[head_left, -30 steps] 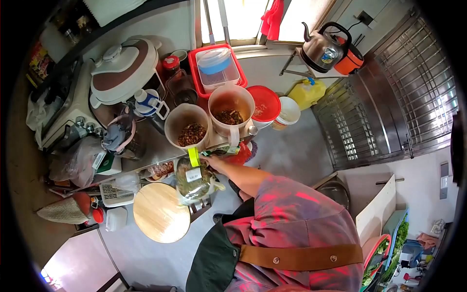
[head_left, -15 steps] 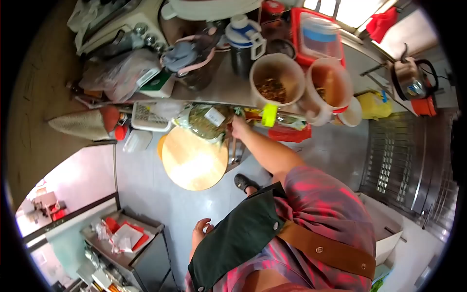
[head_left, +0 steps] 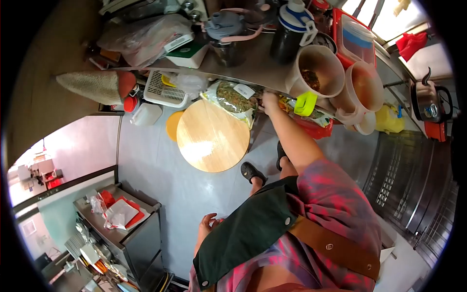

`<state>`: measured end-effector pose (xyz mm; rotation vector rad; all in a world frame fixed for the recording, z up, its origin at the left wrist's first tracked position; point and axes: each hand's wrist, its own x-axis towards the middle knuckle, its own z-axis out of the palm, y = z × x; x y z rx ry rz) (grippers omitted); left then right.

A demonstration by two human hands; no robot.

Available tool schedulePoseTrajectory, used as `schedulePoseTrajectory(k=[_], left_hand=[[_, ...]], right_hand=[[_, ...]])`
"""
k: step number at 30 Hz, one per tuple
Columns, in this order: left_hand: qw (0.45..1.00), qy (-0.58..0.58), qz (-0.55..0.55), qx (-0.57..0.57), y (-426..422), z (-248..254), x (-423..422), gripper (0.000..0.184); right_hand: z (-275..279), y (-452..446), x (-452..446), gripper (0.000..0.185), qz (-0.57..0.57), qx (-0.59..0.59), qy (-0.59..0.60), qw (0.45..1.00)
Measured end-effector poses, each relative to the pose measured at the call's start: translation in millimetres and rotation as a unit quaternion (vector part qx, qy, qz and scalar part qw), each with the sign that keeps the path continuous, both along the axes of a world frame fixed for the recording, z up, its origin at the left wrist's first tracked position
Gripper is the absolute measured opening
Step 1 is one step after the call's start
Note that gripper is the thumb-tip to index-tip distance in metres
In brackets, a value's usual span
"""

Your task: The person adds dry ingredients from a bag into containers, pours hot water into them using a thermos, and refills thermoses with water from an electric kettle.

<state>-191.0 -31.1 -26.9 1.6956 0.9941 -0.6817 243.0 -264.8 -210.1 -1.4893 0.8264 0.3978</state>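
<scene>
My right hand (head_left: 270, 102) reaches under the front edge of the metal counter and is closed at the right end of a clear plastic bag of dried green-brown herbs (head_left: 229, 99). The bag has a white label and lies at the shelf below the counter, behind the round wooden stool top (head_left: 213, 138). My fingertips are partly hidden there. Packets lie just right of this hand, by a bright yellow-green handle (head_left: 305, 103). Low at my left side, my left hand (head_left: 206, 226) hangs with loosely curled fingers, apart, holding nothing I can see.
On the counter (head_left: 253, 68) stand a jug with a blue-and-white lid (head_left: 292, 31), a grey-lidded pitcher (head_left: 224, 36) and plastic tubs (head_left: 318, 73). A white basket (head_left: 165, 90) sits left of the bag. A metal cabinet (head_left: 141, 238) stands lower left, a kettle (head_left: 428, 100) far right.
The view has shifted, so the counter and stool sit differently. My right hand and the herb bag have moved slightly right along the shelf. My left hand stays low at my side.
</scene>
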Motion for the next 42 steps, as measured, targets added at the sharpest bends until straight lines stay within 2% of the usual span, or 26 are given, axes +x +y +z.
schedulePoseTrajectory(k=[2, 3, 6, 7, 10, 11, 13, 16, 18, 20, 21, 22, 23, 24, 25, 26, 27, 28, 29, 30, 31, 32, 33, 35, 37, 42], left_hand=[[1.000, -0.003, 0.010, -0.006, 3, -4, -9, 0.028], [1.000, -0.006, 0.019, -0.013, 4, -4, -11, 0.028], [0.999, 0.017, 0.032, -0.036, 6, -2, -11, 0.029], [0.998, 0.029, 0.034, -0.044, 7, -1, -10, 0.030], [1.000, 0.007, -0.005, -0.011, 18, -18, -24, 0.037], [0.999, 0.024, 0.027, -0.028, 19, -21, -29, 0.040], [0.992, 0.057, 0.088, -0.063, 11, -2, -14, 0.045], [0.999, 0.031, 0.006, -0.014, 11, -10, -8, 0.048], [0.997, 0.001, -0.067, 0.044, 6, -6, 12, 0.046], [0.991, -0.047, -0.114, 0.051, 5, -5, 31, 0.043], [0.989, -0.079, -0.125, 0.026, 9, -14, 42, 0.040], [0.985, -0.110, -0.136, -0.001, 13, -22, 55, 0.038], [0.955, -0.207, -0.209, 0.040, 3, -21, 89, 0.031], [0.933, -0.260, -0.239, 0.061, -6, -19, 113, 0.029], [0.918, -0.300, -0.253, 0.056, -22, -5, 136, 0.029], [0.901, -0.338, -0.266, 0.050, -39, 13, 158, 0.029], [0.894, -0.361, -0.263, 0.041, -55, 20, 176, 0.028], [0.886, -0.381, -0.262, 0.030, -75, 27, 194, 0.028], [0.883, -0.396, -0.251, 0.017, -102, 46, 208, 0.030], [0.871, -0.421, -0.254, -0.003, -122, 46, 219, 0.042], [0.863, -0.440, -0.247, -0.015, -145, 52, 228, 0.049], [0.856, -0.458, -0.237, -0.027, -169, 57, 236, 0.056], [0.865, -0.443, -0.235, -0.033, -187, 54, 244, 0.068], [0.853, -0.478, -0.202, -0.050, -230, 51, 257, 0.073], [0.866, -0.470, -0.154, -0.073, -257, 33, 264, 0.075], [0.840, -0.478, -0.207, 0.153, -309, 28, 276, 0.072]], right_hand=[[2, -3, -1, 0.025, -0.045, 0.049, -0.002, 0.998], [6, 9, 1, 0.023, -0.143, -0.006, -0.009, 0.990], [21, 23, 20, 0.027, -0.360, 0.174, -0.079, 0.913], [-36, 16, 41, 0.031, -0.352, 0.255, -0.073, 0.898], [-41, 28, 53, 0.028, -0.379, 0.353, -0.128, 0.846], [-50, 31, 50, 0.027, -0.337, 0.367, -0.153, 0.853], [-46, 37, 41, 0.027, -0.309, 0.366, -0.089, 0.873], [-57, 38, 17, 0.025, -0.255, 0.428, -0.032, 0.867], [-40, 35, -17, 0.021, -0.135, 0.356, -0.027, 0.924], [-82, 23, -59, 0.020, 0.031, 0.431, -0.039, 0.901], [15, 2, -104, 0.020, 0.051, 0.235, 0.047, 0.969], [8, -31, -138, 0.021, 0.152, 0.276, 0.026, 0.949], [51, -93, -187, 0.020, 0.285, 0.210, 0.012, 0.935], [47, -130, -209, 0.019, 0.305, 0.161, 0.076, 0.935], [73, -165, -230, 0.016, 0.244, 0.149, 0.094, 0.954], [101, -213, -238, 0.015, 0.251, 0.171, 0.067, 0.950], [126, -251, -246, 0.013, 0.173, 0.062, 0.075, 0.980], [123, -302, -250, 0.011, 0.119, -0.018, 0.006, 0.993], [105, -362, -250, 0.013, 0.088, -0.129, -0.136, 0.978], [96, -414, -240, 0.016, 0.034, -0.360, -0.163, 0.918], [135, -444, -228, 0.030, -0.066, -0.374, -0.207, 0.902], [146, -491, -215, 0.047, -0.046, -0.536, -0.206, 0.818], [179, -521, -199, 0.057, -0.036, -0.622, -0.184, 0.760], [213, -580, -153, 0.075, -0.095, -0.643, -0.137, 0.747], [234, -641, -105, 0.082, -0.127, -0.647, -0.119, 0.742], [275, -753, -39, 0.087, -0.143, -0.688, -0.094, 0.705]])
